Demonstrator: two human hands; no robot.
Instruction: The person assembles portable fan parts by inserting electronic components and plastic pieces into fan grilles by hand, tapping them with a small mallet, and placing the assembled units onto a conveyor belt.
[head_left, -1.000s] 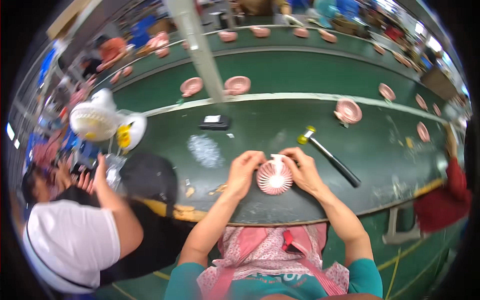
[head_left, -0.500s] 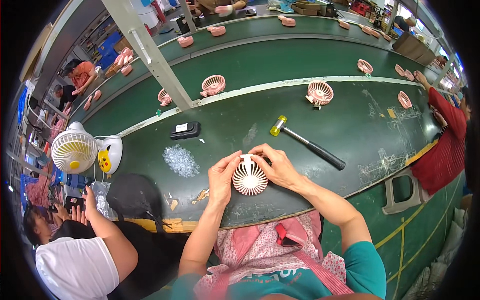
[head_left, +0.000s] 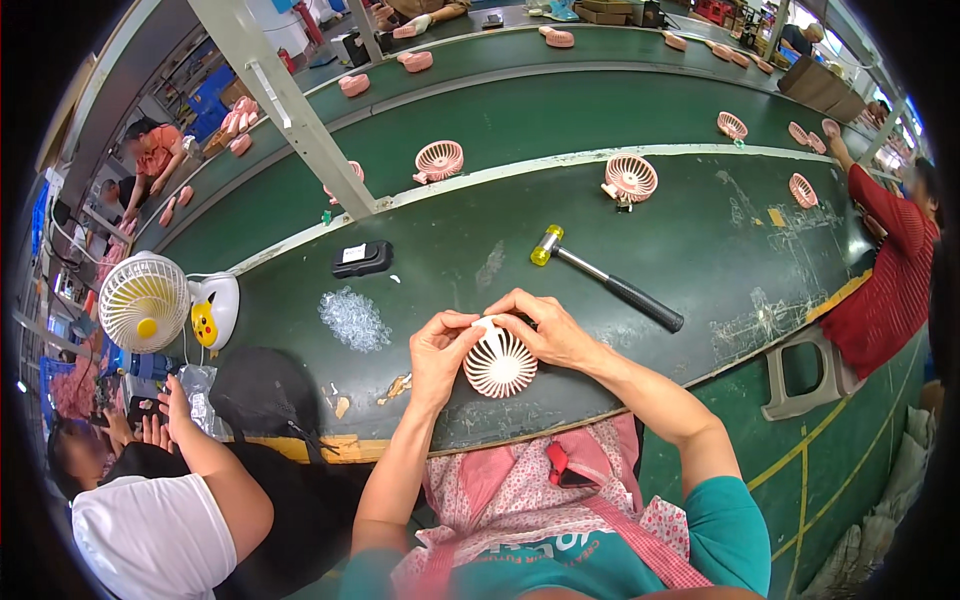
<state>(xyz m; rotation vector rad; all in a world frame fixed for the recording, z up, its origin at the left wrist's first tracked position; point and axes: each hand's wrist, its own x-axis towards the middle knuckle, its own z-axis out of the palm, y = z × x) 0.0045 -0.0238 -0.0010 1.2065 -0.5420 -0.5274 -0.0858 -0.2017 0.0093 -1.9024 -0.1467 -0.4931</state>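
Note:
Between my hands is a pale pink fan grille (head_left: 500, 364), round and slatted, with its narrow neck pointing away from me. My left hand (head_left: 440, 352) grips the neck from the left, thumb and fingers pinched at its end. From the other side my right hand (head_left: 548, 330) pinches the same neck, fingertips close to the left ones. The small part under the fingertips is hidden. Beyond my right hand lies a hammer (head_left: 608, 280) with yellow heads and a black grip. Left of my hands a pile of small clear plastic pieces (head_left: 354, 320) rests on the green worktable (head_left: 450, 265).
A black case (head_left: 362, 259) lies at the left, near a white desk fan (head_left: 146, 302) and a black bag (head_left: 265, 392). Pink grilles (head_left: 630, 178) sit along the conveyor (head_left: 540, 115). A metal post (head_left: 290, 110) rises at the far left. Co-workers sit on both sides.
My hands stay pinched on the grille's neck, with small finger shifts. The neck tilts slightly left. At the right, the co-worker in red has reached toward the conveyor's grilles.

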